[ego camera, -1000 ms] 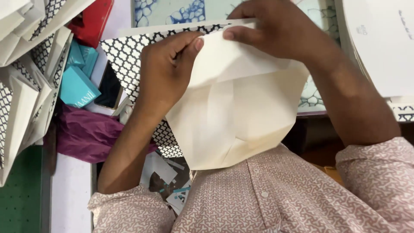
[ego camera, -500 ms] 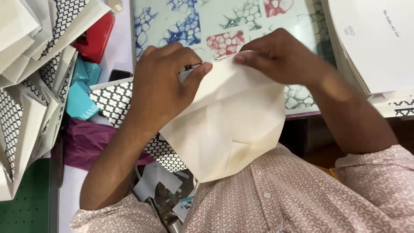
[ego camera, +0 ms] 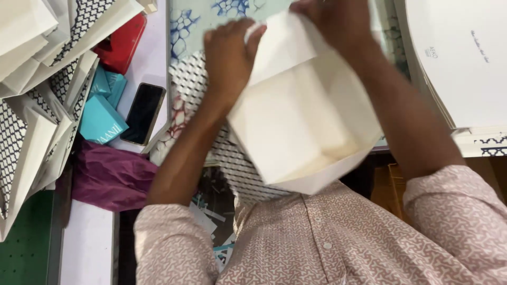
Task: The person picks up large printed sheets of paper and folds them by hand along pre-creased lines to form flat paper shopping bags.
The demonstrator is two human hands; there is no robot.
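two hands, left hand [ego camera: 228,58] and right hand [ego camera: 330,21] fingers pinching cream paper bag [ego camera: 303,121] top edge

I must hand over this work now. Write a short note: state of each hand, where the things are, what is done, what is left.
Left hand: grips the top left edge of the cream paper bag.
Right hand: grips the top right edge of the same bag.
Bag: held in the air above the patterned sheet, close to the chest, mouth opened into a box shape.
Nearby: phone, teal boxes, purple tissue, stack of folded bags at left.
Done: bag is folded and opened.
Left: it is not yet set down with the stack.
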